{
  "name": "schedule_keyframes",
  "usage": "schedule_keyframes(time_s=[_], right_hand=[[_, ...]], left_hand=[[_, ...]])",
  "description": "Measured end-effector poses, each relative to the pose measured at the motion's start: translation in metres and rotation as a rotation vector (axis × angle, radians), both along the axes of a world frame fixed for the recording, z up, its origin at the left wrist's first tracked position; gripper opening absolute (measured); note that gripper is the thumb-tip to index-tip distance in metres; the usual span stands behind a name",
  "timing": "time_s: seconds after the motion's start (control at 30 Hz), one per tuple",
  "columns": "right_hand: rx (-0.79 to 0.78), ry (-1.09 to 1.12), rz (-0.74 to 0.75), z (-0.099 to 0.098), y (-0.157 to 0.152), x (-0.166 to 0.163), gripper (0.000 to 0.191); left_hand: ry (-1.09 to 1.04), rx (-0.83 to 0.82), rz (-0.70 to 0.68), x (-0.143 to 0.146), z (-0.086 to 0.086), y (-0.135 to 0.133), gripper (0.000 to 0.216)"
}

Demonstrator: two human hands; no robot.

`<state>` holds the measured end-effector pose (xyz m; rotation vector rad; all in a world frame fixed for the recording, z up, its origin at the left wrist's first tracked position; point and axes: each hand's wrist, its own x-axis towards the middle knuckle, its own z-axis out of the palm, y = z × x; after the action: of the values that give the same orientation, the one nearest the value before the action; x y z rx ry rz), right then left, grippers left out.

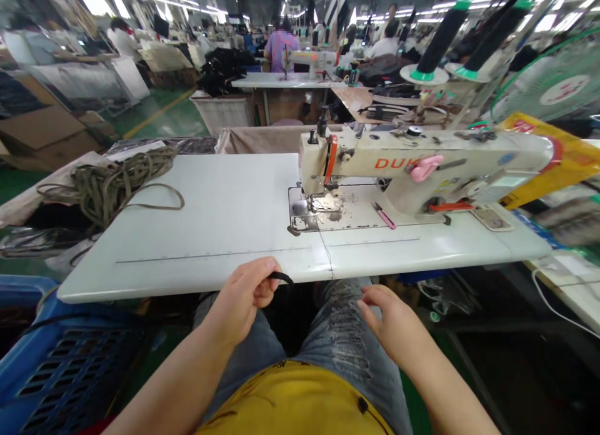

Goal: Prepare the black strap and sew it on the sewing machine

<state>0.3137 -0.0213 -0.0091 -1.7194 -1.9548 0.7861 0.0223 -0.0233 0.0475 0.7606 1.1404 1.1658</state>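
My left hand (244, 297) hovers over my lap just below the front edge of the white sewing table (201, 229), its fingers pinched on a thin black strap (281, 277) that curves up toward the table edge. My right hand (391, 319) rests above my right knee with fingers loosely apart and nothing in it. A cream sewing machine (422, 166) with orange lettering stands on the table's right half, needle end facing left. A thread line runs from the machine's plate to the table edge.
A heap of olive-brown cord (117, 182) lies on the table's left corner. A blue plastic crate (60, 360) stands at my left. Pink snips (384, 216) lie on the machine bed. Black thread cones (440, 35) and a fan (557, 85) stand at right. Other people work far behind.
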Motion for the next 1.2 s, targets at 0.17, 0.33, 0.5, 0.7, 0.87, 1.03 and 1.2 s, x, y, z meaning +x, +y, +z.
schedule_keyframes(time_s=[0.17, 0.33, 0.5, 0.7, 0.87, 1.03, 1.2], right_hand=[[-0.093, 0.477, 0.173, 0.034, -0.005, -0.067, 0.045], [-0.289, 0.754, 0.266, 0.025, -0.006, -0.088, 0.037], [-0.050, 0.548, 0.139, 0.017, 0.002, -0.071, 0.016], [-0.100, 0.554, 0.249, 0.018, 0.006, -0.049, 0.031], [-0.457, 0.753, 0.113, 0.008, 0.007, -0.042, 0.052], [-0.606, 0.902, 0.020, 0.008, 0.008, -0.037, 0.051], [-0.537, 0.806, 0.046, 0.007, 0.009, -0.036, 0.049]], left_hand=[[-0.012, -0.047, -0.129, 0.013, 0.000, -0.002, 0.040], [-0.005, -0.040, -0.121, 0.008, -0.002, -0.003, 0.039], [0.000, -0.082, -0.015, -0.004, -0.014, 0.002, 0.042], [0.020, -0.145, -0.050, 0.004, -0.032, 0.002, 0.047], [0.177, -0.095, -0.151, 0.003, -0.035, 0.001, 0.040], [0.575, 0.134, -0.356, -0.006, -0.031, 0.002, 0.032], [0.689, 0.241, -0.347, -0.005, -0.036, 0.004, 0.027]])
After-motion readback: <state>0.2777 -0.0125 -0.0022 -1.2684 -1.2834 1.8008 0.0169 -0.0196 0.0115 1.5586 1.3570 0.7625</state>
